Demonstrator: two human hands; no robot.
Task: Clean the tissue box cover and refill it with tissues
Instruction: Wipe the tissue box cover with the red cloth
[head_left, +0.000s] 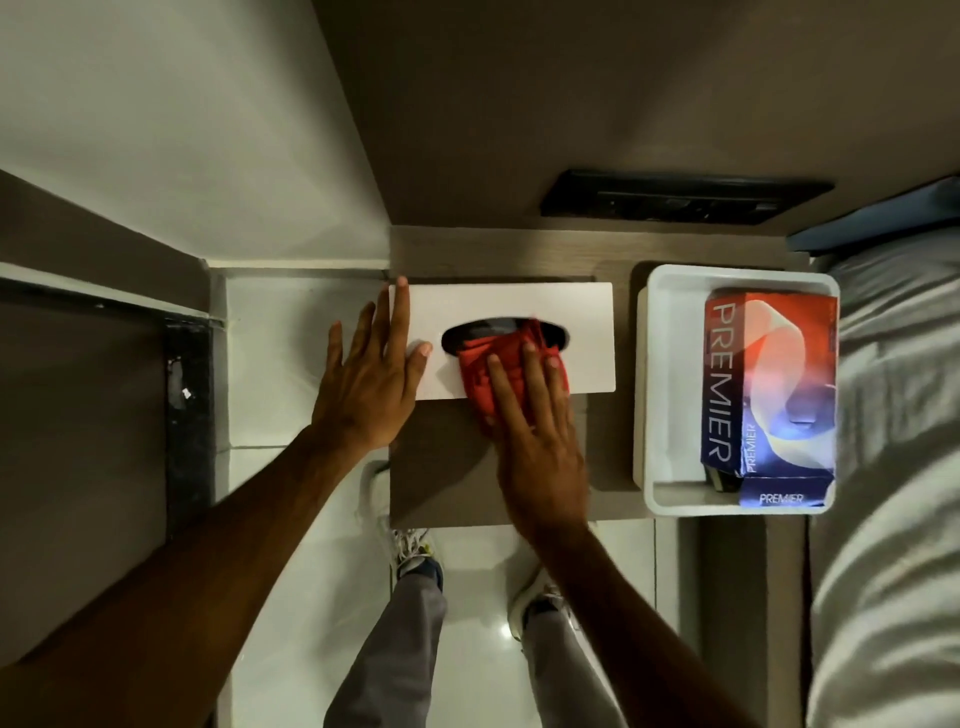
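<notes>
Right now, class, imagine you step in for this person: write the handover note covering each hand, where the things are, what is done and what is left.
Left hand: open, fingers spread, bracing the left end of the white tissue box cover on the side table.
Right hand: flat, pressing the red cloth onto the cover's top, beside its oval slot.
Premier tissue box: lying in the white tray to the right of the cover.
Done: wiping of the top is under way.
Left: finish wiping, then fit the tissues under the cover.
</notes>
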